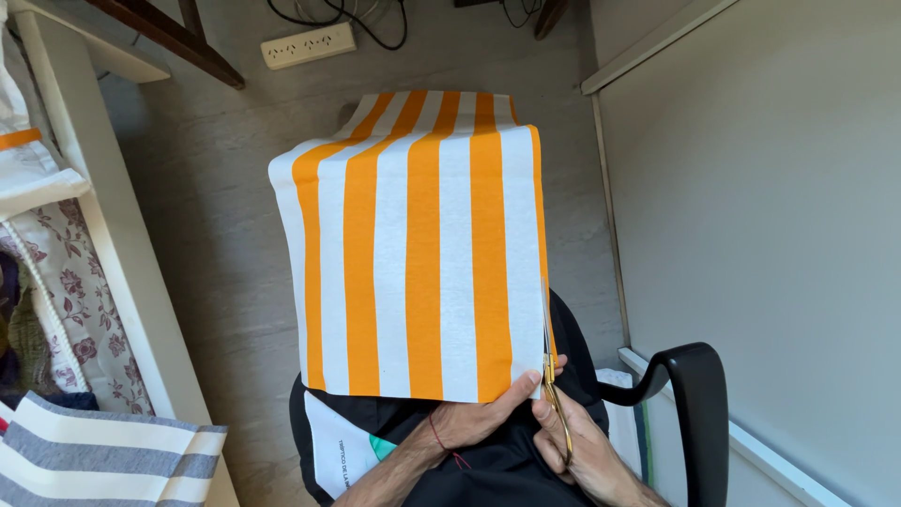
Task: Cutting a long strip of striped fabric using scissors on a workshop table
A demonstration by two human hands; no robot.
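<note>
We are looking down at our lap, where a piece of orange and white striped cloth (pixel 422 253) lies spread over our knees and runs away from us toward the floor (pixel 206 197). Our left hand (pixel 483 413) grips the near edge of the cloth close to its right corner, thumb on top and fingers closed under the fabric, so it is clamped on the cloth. A thin red string circles that wrist. Our right hand (pixel 587 451) sits just beside the left, closed around the handles of a pair of gold scissors (pixel 556 394). The blades point away from us and lie along the right edge of the cloth, touching it; we cannot tell how far apart the blades are.

Under the cloth we see black clothing and a white paper with a green patch (pixel 343 451) on our left thigh. To the right stands the black armrest (pixel 690 385) of a chair, next to a pale grey panel (pixel 770 207). On the left a white shelf (pixel 113 235) holds flowered fabric, and a grey and white striped cloth (pixel 103 455) lies at the lower left corner. A white power strip (pixel 308 44) with dark cables rests on the floor at the top
</note>
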